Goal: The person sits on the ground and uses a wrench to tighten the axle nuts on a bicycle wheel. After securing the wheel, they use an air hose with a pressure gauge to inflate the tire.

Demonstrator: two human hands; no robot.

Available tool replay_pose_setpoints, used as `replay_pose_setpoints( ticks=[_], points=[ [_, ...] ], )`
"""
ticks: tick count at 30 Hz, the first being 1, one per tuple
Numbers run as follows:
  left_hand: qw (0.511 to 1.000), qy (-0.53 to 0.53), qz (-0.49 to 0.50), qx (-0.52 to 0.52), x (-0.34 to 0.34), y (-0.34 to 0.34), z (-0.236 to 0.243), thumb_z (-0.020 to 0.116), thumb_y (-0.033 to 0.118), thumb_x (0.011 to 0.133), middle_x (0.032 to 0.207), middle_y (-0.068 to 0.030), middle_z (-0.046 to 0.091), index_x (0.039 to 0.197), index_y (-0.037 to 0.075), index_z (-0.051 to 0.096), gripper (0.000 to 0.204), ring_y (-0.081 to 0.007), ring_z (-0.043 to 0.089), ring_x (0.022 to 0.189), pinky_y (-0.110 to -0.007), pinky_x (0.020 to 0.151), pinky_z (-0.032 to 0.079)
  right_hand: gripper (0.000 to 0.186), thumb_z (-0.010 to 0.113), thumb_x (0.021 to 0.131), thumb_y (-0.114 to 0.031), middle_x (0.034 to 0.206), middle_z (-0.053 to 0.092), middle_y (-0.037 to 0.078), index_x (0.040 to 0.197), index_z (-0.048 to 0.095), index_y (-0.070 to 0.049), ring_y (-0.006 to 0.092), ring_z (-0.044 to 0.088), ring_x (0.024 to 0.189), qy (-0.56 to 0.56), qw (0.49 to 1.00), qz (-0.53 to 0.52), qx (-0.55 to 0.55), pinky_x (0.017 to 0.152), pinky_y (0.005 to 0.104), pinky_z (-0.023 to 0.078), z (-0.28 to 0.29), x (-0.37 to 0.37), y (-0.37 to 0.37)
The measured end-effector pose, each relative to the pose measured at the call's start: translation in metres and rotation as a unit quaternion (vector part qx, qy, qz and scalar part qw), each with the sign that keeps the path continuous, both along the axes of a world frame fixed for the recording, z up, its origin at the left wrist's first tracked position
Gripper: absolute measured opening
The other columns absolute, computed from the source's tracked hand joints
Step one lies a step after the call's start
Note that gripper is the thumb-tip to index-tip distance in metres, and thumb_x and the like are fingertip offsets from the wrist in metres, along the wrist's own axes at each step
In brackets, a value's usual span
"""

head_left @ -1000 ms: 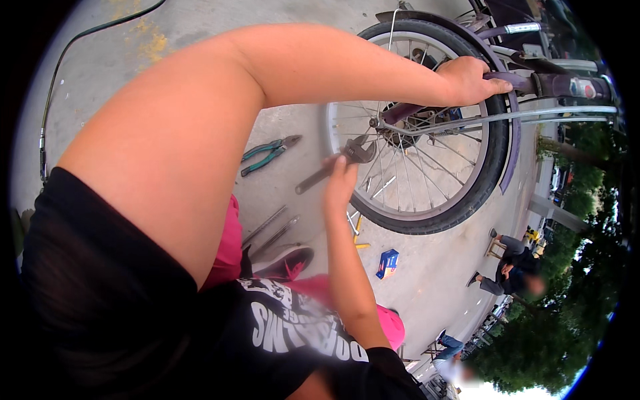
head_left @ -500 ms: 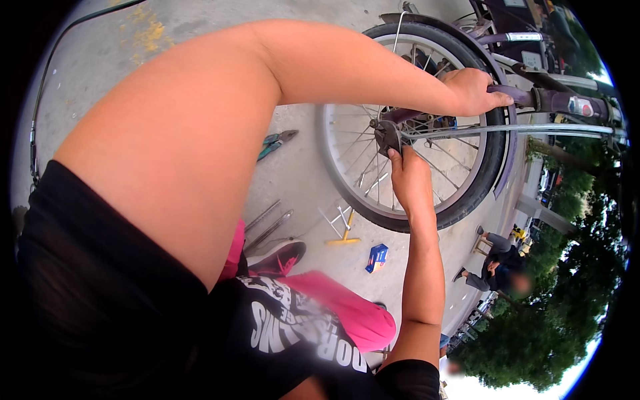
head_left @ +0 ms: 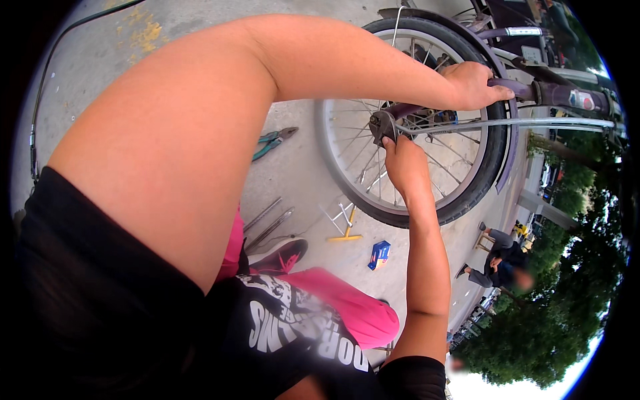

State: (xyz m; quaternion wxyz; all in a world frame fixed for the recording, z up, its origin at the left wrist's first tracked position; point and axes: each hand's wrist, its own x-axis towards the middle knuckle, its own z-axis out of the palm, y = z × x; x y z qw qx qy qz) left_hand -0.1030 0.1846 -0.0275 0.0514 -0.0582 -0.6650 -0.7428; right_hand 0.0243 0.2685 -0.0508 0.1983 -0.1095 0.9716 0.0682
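Two metal rods (head_left: 263, 214), lying on the ground (head_left: 307, 193); teal-handled pliers (head_left: 280, 136), lying nearby. Yellow T-shaped tool (head_left: 347, 235), resting there; blue box (head_left: 379, 255), resting beside it. Wrench (head_left: 383, 127), its head meeting the axle end (head_left: 374, 121), seemingly already engaging; right grip (head_left: 405, 167), clasping it. Bicycle wheel (head_left: 495, 143), still sitting mounted; whether anything is loosening or tightening, cannot tell, nor how much is remaining. Left grip (head_left: 475, 88), clenching around the purple frame tube (head_left: 521, 91).

Dull metal wrench (head_left: 382, 125), smooth painted purple tube (head_left: 521, 89), matt rubber tyre (head_left: 497, 143), concrete-like ground (head_left: 287, 180)
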Motion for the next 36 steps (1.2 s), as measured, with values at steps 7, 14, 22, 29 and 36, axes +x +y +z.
replay_pose_setpoints(
  ticks=[7,14,22,29,36],
  points=[
    [1.000,-0.013,-0.003,0.002,0.004,-0.003,0.002,0.061,0.060,0.080,0.083,-0.0129,0.068,0.097,0.004,0.069,0.060,-0.0262,0.065,0.084,-0.035,0.078,0.048,0.035,0.049,0.095,-0.027,0.078,0.062,0.031,0.085,0.058,0.005,0.0481,0.060,0.078,0.041,0.996,-0.043,-0.073,0.070,0.0528,0.047,-0.008,0.018,0.003],
    [1.000,-0.010,0.007,0.014,0.006,0.000,0.002,0.062,0.059,0.080,0.084,-0.0140,0.067,0.097,0.002,0.069,0.060,-0.0264,0.065,0.085,-0.036,0.077,0.049,0.035,0.042,0.100,-0.029,0.074,0.060,0.020,0.087,0.052,0.002,0.0347,0.058,0.067,0.109,0.900,-0.218,-0.362,0.062,0.0438,0.045,-0.119,0.062,0.020],
    [0.999,-0.006,0.045,-0.001,0.013,0.001,0.005,0.062,0.058,0.081,0.084,-0.0134,0.068,0.098,0.002,0.069,0.059,-0.0275,0.065,0.085,-0.036,0.078,0.049,0.039,0.032,0.103,-0.035,0.076,0.062,0.010,0.091,0.047,0.000,0.0189,0.060,0.072,0.150,0.679,-0.316,-0.646,0.069,0.0319,0.046,-0.210,0.053,-0.039],
    [0.999,0.025,0.005,0.022,0.006,0.003,0.004,0.063,0.056,0.082,0.086,-0.0119,0.068,0.103,0.002,0.068,0.058,-0.0236,0.065,0.083,-0.034,0.076,0.049,0.042,0.034,0.102,-0.031,0.087,0.066,0.016,0.100,0.055,0.005,0.0235,0.063,0.082,0.142,0.776,-0.235,-0.568,0.079,0.0356,0.047,-0.211,0.052,-0.015],
    [1.000,0.011,-0.002,0.018,0.004,0.000,-0.002,0.063,0.057,0.082,0.085,-0.0114,0.068,0.102,0.003,0.069,0.058,-0.0228,0.064,0.083,-0.034,0.076,0.048,0.025,0.042,0.101,-0.023,0.074,0.055,0.005,0.094,0.049,0.000,0.0136,0.050,0.063,0.021,0.827,-0.319,-0.462,0.059,0.0282,0.043,-0.138,0.101,0.012]
  ],
)
